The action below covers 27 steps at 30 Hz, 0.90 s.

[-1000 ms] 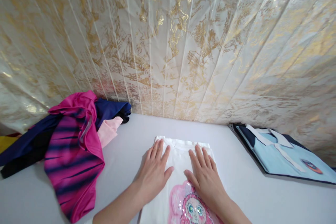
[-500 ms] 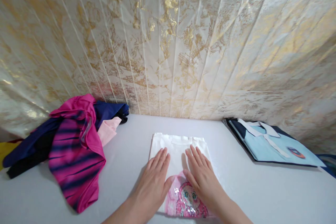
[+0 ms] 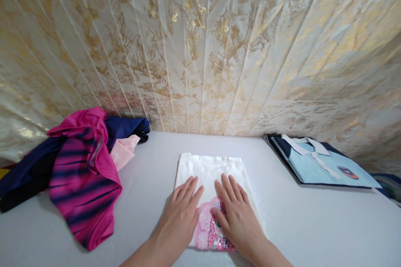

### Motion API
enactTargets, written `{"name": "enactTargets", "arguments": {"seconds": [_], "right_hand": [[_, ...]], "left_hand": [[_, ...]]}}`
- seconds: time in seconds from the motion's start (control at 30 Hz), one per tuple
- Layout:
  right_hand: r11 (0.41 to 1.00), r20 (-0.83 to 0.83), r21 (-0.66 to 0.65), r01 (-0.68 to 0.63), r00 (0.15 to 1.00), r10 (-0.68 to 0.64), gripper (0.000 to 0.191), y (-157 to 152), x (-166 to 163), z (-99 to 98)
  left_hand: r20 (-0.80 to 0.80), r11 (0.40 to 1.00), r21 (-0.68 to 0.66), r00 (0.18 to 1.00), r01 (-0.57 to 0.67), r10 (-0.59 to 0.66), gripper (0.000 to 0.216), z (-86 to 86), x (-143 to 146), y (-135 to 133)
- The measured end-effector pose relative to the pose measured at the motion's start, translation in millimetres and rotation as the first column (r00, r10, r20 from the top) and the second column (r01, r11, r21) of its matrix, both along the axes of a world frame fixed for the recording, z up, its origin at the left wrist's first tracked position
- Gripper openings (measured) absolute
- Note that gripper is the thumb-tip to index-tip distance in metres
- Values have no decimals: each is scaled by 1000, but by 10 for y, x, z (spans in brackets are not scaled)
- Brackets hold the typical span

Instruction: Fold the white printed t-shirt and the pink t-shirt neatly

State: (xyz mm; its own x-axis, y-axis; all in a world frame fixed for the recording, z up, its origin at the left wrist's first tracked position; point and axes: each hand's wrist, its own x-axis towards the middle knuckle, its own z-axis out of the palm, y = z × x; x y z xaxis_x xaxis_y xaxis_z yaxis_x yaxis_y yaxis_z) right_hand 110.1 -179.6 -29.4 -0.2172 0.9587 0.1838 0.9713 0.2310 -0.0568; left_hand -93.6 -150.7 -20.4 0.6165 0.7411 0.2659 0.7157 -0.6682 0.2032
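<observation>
A white T-shirt [image 3: 205,171], folded into a neat rectangle, lies on the table with its neckline toward the wall. Its lower front carries a pink sequined picture, partly covered by my fingers and palm. My left hand [image 3: 180,215] rests flat on the shirt's left side, fingers stretched out. On the right side of the shirt lies my right hand [image 3: 236,217], also flat with fingers spread, over part of the sequins. Neither hand grips anything.
A loose heap of clothes, with a pink and navy striped garment [image 3: 84,179] and a light pink cloth [image 3: 123,152], lies at the left. At the right is a folded light blue polo shirt [image 3: 332,162] on other folded clothing. A gold-patterned covering [image 3: 200,58] rises behind the white table [image 3: 313,225].
My right hand has slid slightly toward me and left, covering more of the sequined picture. The left hand stays flat on the shirt. The whole view has shifted a little.
</observation>
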Motion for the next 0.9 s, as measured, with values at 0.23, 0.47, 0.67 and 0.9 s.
{"name": "enactTargets", "arguments": {"seconds": [0.23,0.47,0.67,0.9], "right_hand": [[999,-5,36,-10,1000,10,53,7,13,-48],[998,-25,48,-29,999,30,50,4,35,-58],[998,-42,56,-37,998,39,49,11,47,-55],[998,-45,59,-31,998,33,50,10,42,-63]], "left_hand": [[176,974,-226,983,-8,49,36,175,126,-226],[236,966,-258,970,15,48,36,102,82,-180],[226,969,-248,972,3,55,30,121,120,-179],[178,979,-198,981,-38,74,42,61,93,-125]]}}
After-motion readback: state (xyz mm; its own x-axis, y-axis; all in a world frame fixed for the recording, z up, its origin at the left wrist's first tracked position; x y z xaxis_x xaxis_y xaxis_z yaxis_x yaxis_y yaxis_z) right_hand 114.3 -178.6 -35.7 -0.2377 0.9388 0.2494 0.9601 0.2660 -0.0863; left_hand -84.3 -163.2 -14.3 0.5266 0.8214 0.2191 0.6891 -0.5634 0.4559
